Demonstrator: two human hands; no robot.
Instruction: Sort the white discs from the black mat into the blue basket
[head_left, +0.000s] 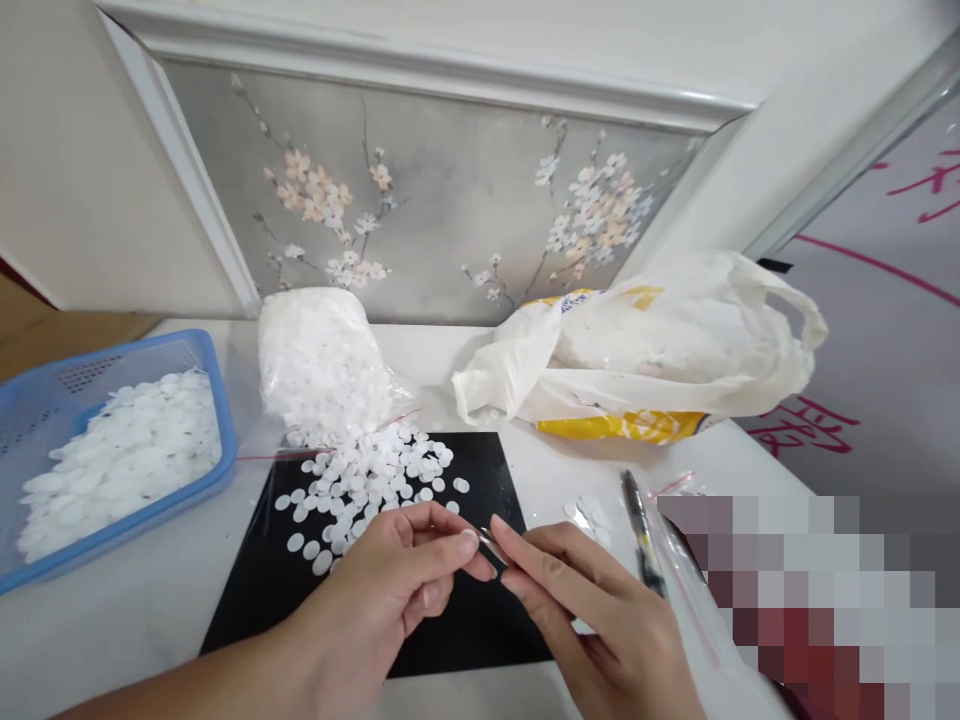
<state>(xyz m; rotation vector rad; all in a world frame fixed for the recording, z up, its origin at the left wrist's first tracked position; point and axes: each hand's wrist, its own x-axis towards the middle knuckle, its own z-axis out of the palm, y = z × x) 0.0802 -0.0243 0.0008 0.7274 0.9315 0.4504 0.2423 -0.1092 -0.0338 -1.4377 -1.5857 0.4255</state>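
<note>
Lower centre: left hand (405, 580) and right hand (592, 610) meeting over black mat (465, 620). Left fingers (450, 550) pinched narrow on something small at the tips, likely one white disc, too small to confirm. Right fingers (525, 565) closed on thin metal tweezers (491, 545), tip aimed at the left pinch, touching or just beside it.

Loose white discs (360, 480) spread over upper half of mat, spilling from clear bag of discs (322, 365) just above it, centre left. Blue basket (112, 450) at left edge, about half full of similar white discs. Crumpled white-and-yellow plastic bag (645, 360) upper right of centre, contents hidden. Pen (641, 535) lying right of mat, a few pale discs (589, 512) beside it on white bench (150, 600). Blurred patch lower right, unreadable.

Progress, judged: good heap already in basket, so a fair share handled. Plenty left: scatter on mat plus nearly full clear bag. Probably mid-run, one disc in hand right now. Whether basket holds finished or unfinished pieces: cannot tell.
</note>
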